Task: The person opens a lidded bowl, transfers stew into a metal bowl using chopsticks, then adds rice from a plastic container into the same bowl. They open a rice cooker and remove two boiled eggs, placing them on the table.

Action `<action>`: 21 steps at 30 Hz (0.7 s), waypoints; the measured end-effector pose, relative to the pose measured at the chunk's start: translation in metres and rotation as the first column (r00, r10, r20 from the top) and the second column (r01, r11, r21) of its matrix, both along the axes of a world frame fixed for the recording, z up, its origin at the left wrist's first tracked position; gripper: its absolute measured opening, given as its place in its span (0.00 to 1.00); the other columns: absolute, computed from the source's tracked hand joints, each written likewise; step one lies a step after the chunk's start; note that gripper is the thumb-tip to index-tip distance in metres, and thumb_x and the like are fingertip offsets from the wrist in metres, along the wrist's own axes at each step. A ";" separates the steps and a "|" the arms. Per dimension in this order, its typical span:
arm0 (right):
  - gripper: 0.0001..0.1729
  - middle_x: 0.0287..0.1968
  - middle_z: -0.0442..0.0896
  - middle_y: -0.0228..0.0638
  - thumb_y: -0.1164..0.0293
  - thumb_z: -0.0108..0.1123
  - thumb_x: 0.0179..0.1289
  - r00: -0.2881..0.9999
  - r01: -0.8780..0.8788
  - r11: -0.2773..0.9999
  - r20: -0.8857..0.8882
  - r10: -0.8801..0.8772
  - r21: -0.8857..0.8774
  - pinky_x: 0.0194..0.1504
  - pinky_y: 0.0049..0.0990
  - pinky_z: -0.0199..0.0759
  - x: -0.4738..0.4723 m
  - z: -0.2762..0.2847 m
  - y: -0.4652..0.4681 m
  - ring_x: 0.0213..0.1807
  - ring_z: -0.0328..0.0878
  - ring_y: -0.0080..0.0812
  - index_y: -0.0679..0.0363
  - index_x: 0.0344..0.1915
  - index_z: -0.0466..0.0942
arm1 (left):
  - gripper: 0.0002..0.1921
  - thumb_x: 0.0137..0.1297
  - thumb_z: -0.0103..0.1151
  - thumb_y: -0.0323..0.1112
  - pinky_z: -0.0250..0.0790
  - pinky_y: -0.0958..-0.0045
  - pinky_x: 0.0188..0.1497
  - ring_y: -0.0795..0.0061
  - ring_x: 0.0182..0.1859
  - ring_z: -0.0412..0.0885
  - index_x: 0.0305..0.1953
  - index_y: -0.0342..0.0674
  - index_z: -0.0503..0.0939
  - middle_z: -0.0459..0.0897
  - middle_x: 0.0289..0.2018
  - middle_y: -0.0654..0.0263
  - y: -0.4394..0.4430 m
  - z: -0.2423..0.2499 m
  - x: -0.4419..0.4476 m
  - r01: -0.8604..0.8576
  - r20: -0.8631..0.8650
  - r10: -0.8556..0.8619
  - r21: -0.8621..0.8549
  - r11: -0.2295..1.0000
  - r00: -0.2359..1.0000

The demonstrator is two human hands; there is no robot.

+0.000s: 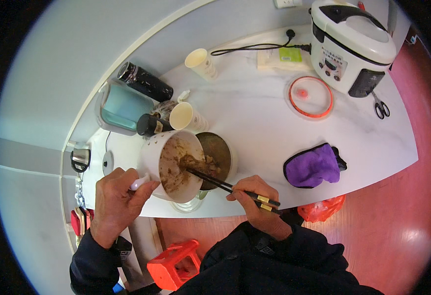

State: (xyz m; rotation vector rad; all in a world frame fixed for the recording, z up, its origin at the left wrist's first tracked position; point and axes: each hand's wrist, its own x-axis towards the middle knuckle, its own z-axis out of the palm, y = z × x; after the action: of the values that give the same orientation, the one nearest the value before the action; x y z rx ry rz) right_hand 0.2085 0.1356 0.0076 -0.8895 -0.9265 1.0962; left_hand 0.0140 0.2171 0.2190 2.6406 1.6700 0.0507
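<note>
My left hand (121, 199) grips the handle of a white container (150, 155), holding it tilted with its mouth to the right. Brown residue coats its inner wall. A black pair of chopsticks (215, 181) with gold bands is in my right hand (258, 199). Their tips touch a clump of brown food (197, 164) at the container's lip. Beneath that lip sits a round pot (234, 158) with dark brown contents, partly hidden by the container. A clear round glass lid or dish (186, 206) shows at the table's front edge.
Paper cups (188, 116), a black flask (145, 81) and a teal-and-grey box (123, 110) stand behind. Further right are a purple cloth mitt (311, 167), a red-rimmed lid (311, 96), scissors (380, 107) and a white rice cooker (352, 48). A red stool (173, 263) is below.
</note>
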 end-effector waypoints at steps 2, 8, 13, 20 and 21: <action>0.04 0.36 0.83 0.38 0.83 0.60 0.60 0.991 0.020 0.980 0.123 -0.045 0.196 0.43 0.31 0.75 -0.001 -0.002 -0.003 0.40 0.81 0.36 0.67 0.35 0.80 | 0.18 0.59 0.68 0.37 0.57 0.62 0.23 0.60 0.20 0.67 0.21 0.33 0.71 0.69 0.16 0.56 0.002 -0.001 0.001 0.038 -0.006 -0.038 0.021 0.999 0.999; 0.04 0.38 0.85 0.38 0.81 0.65 0.59 0.992 0.055 0.997 0.107 -0.061 0.055 0.44 0.29 0.76 0.006 -0.007 -0.003 0.40 0.81 0.33 0.65 0.36 0.82 | 0.18 0.59 0.68 0.39 0.57 0.62 0.23 0.61 0.19 0.68 0.21 0.34 0.73 0.70 0.16 0.56 0.002 0.003 -0.001 0.015 -0.056 -0.014 0.018 1.000 0.998; 0.05 0.38 0.85 0.39 0.82 0.64 0.59 0.995 -0.032 0.993 0.097 0.021 0.115 0.44 0.28 0.76 0.003 -0.007 -0.005 0.40 0.81 0.32 0.65 0.36 0.82 | 0.19 0.59 0.69 0.41 0.59 0.63 0.22 0.61 0.18 0.69 0.22 0.34 0.74 0.71 0.16 0.56 0.003 0.001 0.000 0.055 -0.066 -0.053 0.029 0.998 0.996; 0.03 0.38 0.83 0.38 0.79 0.60 0.64 0.997 -0.061 0.996 -0.041 0.058 -0.060 0.45 0.28 0.76 0.012 -0.011 -0.003 0.39 0.83 0.30 0.66 0.36 0.81 | 0.19 0.58 0.71 0.41 0.61 0.62 0.21 0.59 0.18 0.72 0.22 0.35 0.74 0.73 0.16 0.56 0.000 0.007 0.000 0.051 -0.120 -0.049 0.012 0.999 0.992; 0.03 0.37 0.82 0.39 0.79 0.58 0.65 0.994 -0.105 0.994 -0.001 0.105 0.007 0.44 0.28 0.76 0.012 -0.010 -0.004 0.39 0.84 0.32 0.67 0.36 0.79 | 0.19 0.58 0.71 0.41 0.61 0.62 0.21 0.58 0.18 0.72 0.22 0.35 0.74 0.73 0.16 0.56 0.000 0.006 0.001 0.026 -0.141 -0.025 0.008 1.000 0.990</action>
State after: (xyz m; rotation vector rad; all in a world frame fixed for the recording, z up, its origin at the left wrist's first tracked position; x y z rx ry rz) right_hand 0.2201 0.1312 -0.0021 -0.8419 -0.9843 1.1826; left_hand 0.0149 0.2167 0.2254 2.7309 1.6780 -0.1312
